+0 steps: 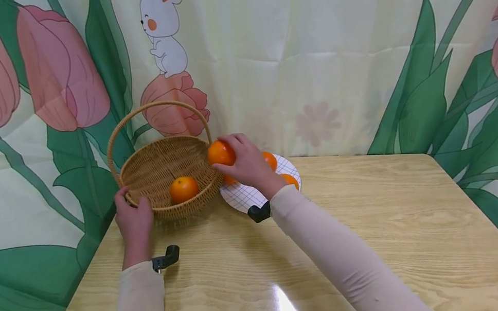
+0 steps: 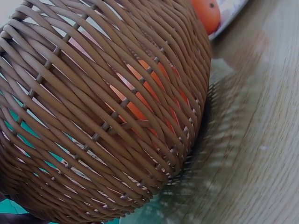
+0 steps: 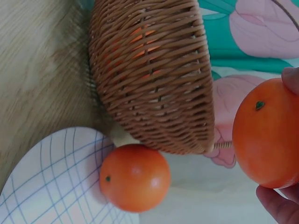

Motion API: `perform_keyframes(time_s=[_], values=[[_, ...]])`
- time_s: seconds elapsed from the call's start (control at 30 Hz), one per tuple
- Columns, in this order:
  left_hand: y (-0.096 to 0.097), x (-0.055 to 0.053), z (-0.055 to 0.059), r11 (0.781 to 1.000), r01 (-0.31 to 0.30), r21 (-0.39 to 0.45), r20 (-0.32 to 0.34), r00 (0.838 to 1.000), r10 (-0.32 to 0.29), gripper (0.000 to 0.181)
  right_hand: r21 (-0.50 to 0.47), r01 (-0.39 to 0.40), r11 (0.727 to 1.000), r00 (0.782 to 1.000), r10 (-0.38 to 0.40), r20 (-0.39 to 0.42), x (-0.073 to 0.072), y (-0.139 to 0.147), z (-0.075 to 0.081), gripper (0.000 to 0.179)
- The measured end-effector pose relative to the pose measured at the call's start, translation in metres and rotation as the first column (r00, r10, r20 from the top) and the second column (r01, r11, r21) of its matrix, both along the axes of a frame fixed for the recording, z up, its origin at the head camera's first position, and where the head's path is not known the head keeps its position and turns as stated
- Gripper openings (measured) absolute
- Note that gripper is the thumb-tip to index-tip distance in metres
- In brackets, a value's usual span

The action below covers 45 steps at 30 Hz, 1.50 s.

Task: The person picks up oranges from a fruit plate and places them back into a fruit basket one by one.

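A wicker basket (image 1: 169, 155) with a tall arched handle stands at the table's left, one orange (image 1: 183, 189) inside it. My left hand (image 1: 134, 219) grips the basket's near left rim. Raised beside the basket's right rim, my right hand (image 1: 250, 163) holds another orange (image 1: 221, 153) between thumb and fingers. In the right wrist view that held orange (image 3: 266, 133) shows its green stem end, level with the rim. Below it, one more orange (image 3: 135, 178) sits on a checked plate (image 3: 51, 172) close by the basket. The left wrist view shows the orange inside through the weave.
The white plate with blue lines (image 1: 247, 200) lies right of the basket, several oranges on it, partly hidden by my right hand and forearm. Behind the table (image 1: 378, 222) hangs a curtain (image 1: 320, 53) printed with tulips and a rabbit.
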<state>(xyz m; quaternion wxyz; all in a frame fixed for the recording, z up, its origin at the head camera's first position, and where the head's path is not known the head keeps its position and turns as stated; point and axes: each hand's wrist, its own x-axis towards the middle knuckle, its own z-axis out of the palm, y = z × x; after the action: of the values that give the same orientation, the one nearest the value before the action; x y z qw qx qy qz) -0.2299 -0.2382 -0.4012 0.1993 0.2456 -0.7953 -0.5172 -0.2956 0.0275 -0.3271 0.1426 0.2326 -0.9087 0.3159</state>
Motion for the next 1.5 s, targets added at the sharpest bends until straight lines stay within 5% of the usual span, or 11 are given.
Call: perform_keyframes(time_s=[0.83, 1.5], values=[[-0.001, 0.002, -0.001, 1.000, 0.017, 0.004, 0.006, 1.000, -0.017, 0.052, -0.012, -0.062, 0.998, 0.995, 0.062, 0.076, 0.002, -0.041, -0.005, 0.067], [-0.003, 0.001, 0.000, 0.999, 0.031, 0.012, 0.011, 0.999, -0.031, 0.054, 0.087, -0.094, 0.992, 0.994, 0.088, 0.072, 0.005, -0.058, -0.015, 0.066]])
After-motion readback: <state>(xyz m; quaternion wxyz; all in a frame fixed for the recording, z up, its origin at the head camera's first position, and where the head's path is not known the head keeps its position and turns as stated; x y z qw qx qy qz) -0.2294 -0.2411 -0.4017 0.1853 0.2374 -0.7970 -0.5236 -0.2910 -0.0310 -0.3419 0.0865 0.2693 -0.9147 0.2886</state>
